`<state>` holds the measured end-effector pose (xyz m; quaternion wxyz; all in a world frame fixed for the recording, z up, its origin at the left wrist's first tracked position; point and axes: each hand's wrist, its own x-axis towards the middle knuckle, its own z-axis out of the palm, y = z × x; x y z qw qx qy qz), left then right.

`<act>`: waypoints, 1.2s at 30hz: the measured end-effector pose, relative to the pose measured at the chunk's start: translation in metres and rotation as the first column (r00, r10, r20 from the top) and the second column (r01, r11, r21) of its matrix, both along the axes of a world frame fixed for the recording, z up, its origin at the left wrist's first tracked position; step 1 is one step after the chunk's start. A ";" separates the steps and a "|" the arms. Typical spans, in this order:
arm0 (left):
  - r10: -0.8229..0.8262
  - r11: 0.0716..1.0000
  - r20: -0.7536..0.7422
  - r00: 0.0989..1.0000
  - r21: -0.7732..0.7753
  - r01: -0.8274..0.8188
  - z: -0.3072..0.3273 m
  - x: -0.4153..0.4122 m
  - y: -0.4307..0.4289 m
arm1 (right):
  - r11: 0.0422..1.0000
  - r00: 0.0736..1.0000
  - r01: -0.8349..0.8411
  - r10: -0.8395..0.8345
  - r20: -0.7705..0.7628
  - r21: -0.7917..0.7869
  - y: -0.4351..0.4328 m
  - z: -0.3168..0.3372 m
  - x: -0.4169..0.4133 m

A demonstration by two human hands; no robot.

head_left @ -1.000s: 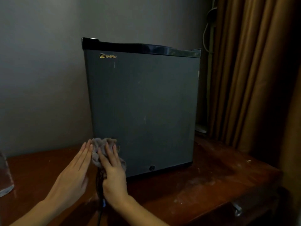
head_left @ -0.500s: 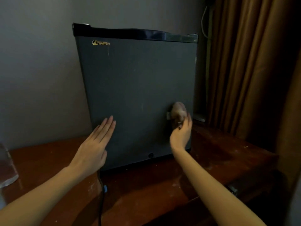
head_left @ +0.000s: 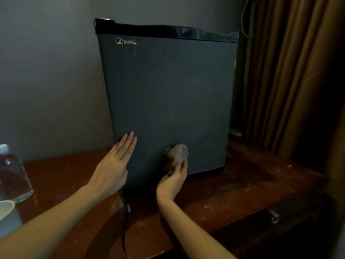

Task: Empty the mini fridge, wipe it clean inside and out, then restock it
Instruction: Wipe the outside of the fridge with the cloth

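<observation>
One legible marking. Mini fridge [head_left: 168, 109], door front, upper left corner, just under the fridge's black top strip: brand name [head_left: 130, 42] reads "WellWay", gold letters, single line, capital W twice. Small gold emblem [head_left: 119, 41] just left of the word; its figure is too small to make out.

Dark grey fridge [head_left: 168, 100], pinkish cloth [head_left: 178, 153]

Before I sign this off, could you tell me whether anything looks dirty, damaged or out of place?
The fridge door shows pale streaks, the table carries whitish smears to its right, and a black cord trails over the front edge.
</observation>
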<state>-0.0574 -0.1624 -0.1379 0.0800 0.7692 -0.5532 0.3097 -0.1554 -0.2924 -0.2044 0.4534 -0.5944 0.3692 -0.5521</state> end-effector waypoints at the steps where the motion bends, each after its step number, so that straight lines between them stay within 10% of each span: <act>1: 0.002 1.000 0.002 1.000 0.009 -0.002 -0.001 0.000 0.001 | 0.999 0.998 0.020 -0.022 -0.057 -0.039 0.014 -0.002 0.003; 7: 0.010 1.000 -0.003 1.000 0.028 -0.010 -0.007 -0.011 -0.001 | 0.979 0.973 -0.197 0.189 -0.130 -0.054 -0.001 -0.002 -0.025; 13: -0.030 0.996 0.064 0.998 0.091 0.024 -0.010 -0.028 -0.038 | 0.975 0.964 0.086 -0.133 -0.230 -0.204 -0.122 0.010 -0.121; 18: -0.043 0.987 0.124 0.991 0.157 0.023 -0.007 -0.028 -0.073 | 0.999 0.639 -0.006 -0.023 -0.769 -0.034 -0.242 0.023 -0.167; 25: -0.119 0.986 0.203 0.972 0.140 0.092 -0.012 -0.011 -0.083 | 0.897 0.534 -0.435 0.190 -0.824 -0.075 -0.308 0.024 -0.093; 32: -0.191 0.972 0.262 0.946 0.186 0.145 -0.010 0.004 -0.080 | 0.929 0.292 -0.368 0.075 -0.953 -0.040 -0.336 0.005 -0.064; 36: -0.167 0.977 0.260 0.951 0.174 0.124 -0.009 0.001 -0.079 | 0.939 0.532 -0.322 0.079 -0.843 -0.116 -0.356 0.007 -0.067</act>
